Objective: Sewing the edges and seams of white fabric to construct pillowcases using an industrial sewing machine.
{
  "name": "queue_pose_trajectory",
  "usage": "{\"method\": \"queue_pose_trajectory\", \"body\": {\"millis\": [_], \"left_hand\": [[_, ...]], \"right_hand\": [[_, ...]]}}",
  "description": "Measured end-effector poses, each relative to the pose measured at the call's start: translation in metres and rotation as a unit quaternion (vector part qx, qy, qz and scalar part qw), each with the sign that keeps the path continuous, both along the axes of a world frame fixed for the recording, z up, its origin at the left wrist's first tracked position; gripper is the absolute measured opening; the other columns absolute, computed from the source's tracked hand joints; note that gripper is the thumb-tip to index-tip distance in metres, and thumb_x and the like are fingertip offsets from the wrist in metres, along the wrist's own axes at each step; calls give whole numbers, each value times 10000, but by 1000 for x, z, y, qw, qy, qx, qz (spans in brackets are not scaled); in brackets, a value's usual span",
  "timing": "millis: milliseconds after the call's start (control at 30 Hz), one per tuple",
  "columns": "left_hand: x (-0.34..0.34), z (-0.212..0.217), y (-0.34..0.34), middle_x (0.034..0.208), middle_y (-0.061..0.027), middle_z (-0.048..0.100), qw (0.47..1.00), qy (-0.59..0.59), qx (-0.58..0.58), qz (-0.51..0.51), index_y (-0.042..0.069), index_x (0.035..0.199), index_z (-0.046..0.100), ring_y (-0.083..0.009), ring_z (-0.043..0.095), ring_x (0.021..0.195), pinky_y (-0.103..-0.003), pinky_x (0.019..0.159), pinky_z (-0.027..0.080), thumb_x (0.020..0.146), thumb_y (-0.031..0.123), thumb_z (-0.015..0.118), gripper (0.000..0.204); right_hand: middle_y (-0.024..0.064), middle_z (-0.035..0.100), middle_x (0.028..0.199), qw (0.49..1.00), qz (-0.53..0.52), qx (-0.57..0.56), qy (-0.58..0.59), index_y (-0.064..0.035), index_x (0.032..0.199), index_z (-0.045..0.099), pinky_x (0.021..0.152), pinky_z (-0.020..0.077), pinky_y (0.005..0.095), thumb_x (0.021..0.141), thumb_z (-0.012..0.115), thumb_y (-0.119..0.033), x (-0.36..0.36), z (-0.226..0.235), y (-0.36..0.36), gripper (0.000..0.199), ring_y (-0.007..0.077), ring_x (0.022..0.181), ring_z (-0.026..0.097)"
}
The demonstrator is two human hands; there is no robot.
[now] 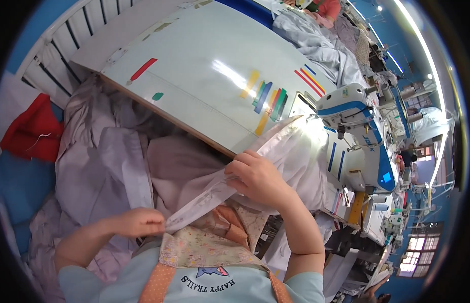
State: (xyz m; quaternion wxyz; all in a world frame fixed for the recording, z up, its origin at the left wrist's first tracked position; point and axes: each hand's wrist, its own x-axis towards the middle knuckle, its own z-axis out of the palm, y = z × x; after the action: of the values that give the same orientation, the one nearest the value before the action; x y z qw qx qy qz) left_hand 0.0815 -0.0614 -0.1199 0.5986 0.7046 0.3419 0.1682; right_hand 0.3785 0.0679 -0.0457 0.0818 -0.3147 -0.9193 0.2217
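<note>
Both hands are closed on a folded strip of pale fabric (215, 194): left hand (136, 222) pinches its lower end, right hand (257, 177) grips midway, near the bench (204, 76) edge. Risk: the fold could slip open if either grip slackens before the sewing machine (359, 131).

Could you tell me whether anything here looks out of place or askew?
Nothing stands out. The left hand and right hand hold a pale fabric strip taut near the sewing machine. The heaped lilac cloth looks rumpled, not damaged.
</note>
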Motion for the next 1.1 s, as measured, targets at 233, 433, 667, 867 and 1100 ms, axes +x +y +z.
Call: {"method": "queue_pose_trajectory", "body": {"millis": [233, 433, 667, 867, 1100], "left_hand": [[-21, -17, 0, 774, 49, 555, 964, 6, -266, 19, 20, 889, 601, -36, 462, 737, -211, 653, 399, 897, 208, 552, 195], [-25, -6, 6, 755, 63, 537, 952, -15, -304, -37, 20, 882, 600, -25, 446, 718, -203, 637, 387, 902, 209, 546, 198], [-40, -4, 1, 752, 69, 526, 939, -40, -339, 22, 17, 912, 605, -18, 437, 712, -196, 621, 380, 917, 222, 520, 223], [-53, -2, 10, 734, 66, 506, 940, -66, -333, 43, 24, 844, 602, -22, 430, 687, -194, 591, 356, 860, 139, 580, 118], [-83, 30, 47, 750, 16, 534, 978, -102, -125, 132, 16, 789, 561, -68, 474, 717, -227, 647, 388, 811, 100, 622, 106]], "right_hand": [[72, 565, 890, 999, 30, -22, 6, -54, 716, 608, 712, 475, 359, 690, 641, -101, -25, -1, -6, 63, 256, 861, 559], [90, 591, 948, 975, 115, -184, -55, -26, 751, 625, 708, 475, 357, 728, 629, -118, -46, -1, -2, 95, 279, 815, 582], [104, 597, 773, 957, 139, -248, -59, -16, 758, 623, 670, 463, 358, 733, 635, -129, -65, -6, 4, 116, 285, 749, 584], [125, 563, 723, 980, 117, -150, 49, -25, 743, 579, 636, 446, 411, 711, 632, -130, -74, 8, 6, 122, 310, 724, 564], [104, 535, 694, 992, 66, -18, 104, -29, 729, 521, 600, 449, 367, 706, 634, -44, -82, 29, 8, 116, 291, 681, 551]]}}
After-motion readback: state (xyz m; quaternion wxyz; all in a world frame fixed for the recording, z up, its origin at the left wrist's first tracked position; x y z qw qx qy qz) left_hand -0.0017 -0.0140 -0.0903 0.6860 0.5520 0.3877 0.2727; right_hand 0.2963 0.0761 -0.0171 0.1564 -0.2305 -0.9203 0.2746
